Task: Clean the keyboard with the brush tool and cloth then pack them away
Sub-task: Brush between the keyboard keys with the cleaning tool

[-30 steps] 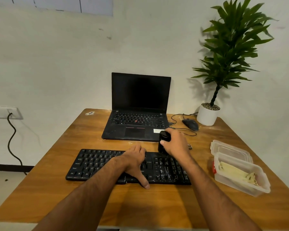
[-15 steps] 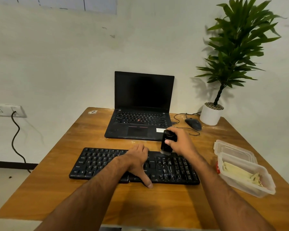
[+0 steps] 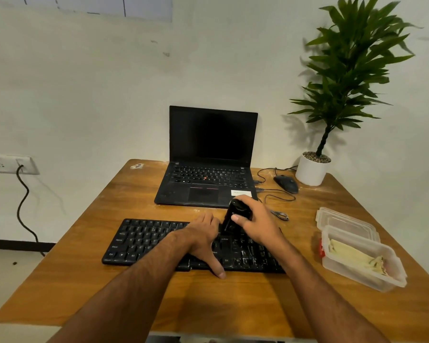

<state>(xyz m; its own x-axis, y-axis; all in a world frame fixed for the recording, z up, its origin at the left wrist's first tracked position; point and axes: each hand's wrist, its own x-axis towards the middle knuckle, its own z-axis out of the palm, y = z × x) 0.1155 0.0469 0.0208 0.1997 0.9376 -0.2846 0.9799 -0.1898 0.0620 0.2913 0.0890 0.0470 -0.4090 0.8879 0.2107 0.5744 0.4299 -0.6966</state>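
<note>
Starting at the wall's left side, a socket (image 3: 0,164) is feeding a black cable (image 3: 22,201) down toward the floor. Next I am pressing my left hand (image 3: 203,240) flat on the keyboard (image 3: 154,241), fingers spread and thumb hooking over its near edge, to steady it on the table (image 3: 109,293). The keyboard's long axis is running left to right across me. Just right of that, my right hand (image 3: 254,222) is gripping the brush tool (image 3: 233,216) upright, its lower end touching the keys along the far row, so I am judging the coming sweep should travel along that axis. Further right, a clear container (image 3: 362,266) is holding what looks like the cloth (image 3: 352,256), well apart from both hands.
</note>
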